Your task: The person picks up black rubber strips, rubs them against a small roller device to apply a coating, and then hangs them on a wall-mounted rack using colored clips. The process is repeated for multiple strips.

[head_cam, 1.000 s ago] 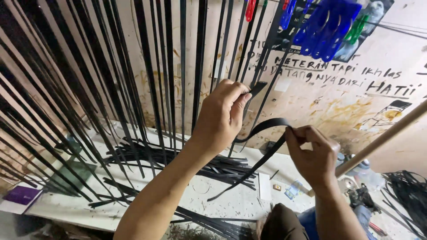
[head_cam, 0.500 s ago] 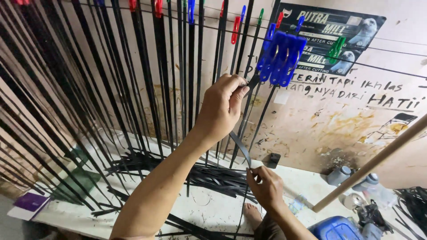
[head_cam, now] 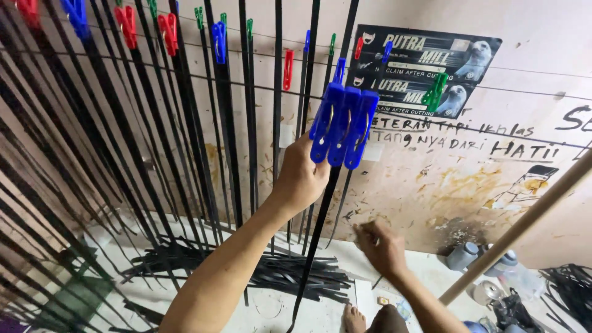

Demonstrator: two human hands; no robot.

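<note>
L hand is raised to the wire line, grip closed around the top of a long black strip and touching a cluster of three blue clothespins bunched side by side, right at the wire. The strip hangs straight down from that hand toward the white worktop, lower end loose. Can't tell if a pin's already biting the strip or is only pressed against it; the fingers hide the contact.

R hand sits low, well apart from the L, near the worktop edge, fingers curled together. Looks like it pinches something thin, but too blurred to say what.

Progress, as a judgement: well along. Many black strips already hang in a row to the left, each w/ a peg at top: red pins, green, more blue. This strip appears to be at the clipping stage, not yet clearly pegged. Left to go: a heap of loose black strips on the worktop behind the arm, plus another dark bundle at far right.

Around: dark poster on the stained wall, wooden pole leaning diagonally, grey cans at wall base.
</note>
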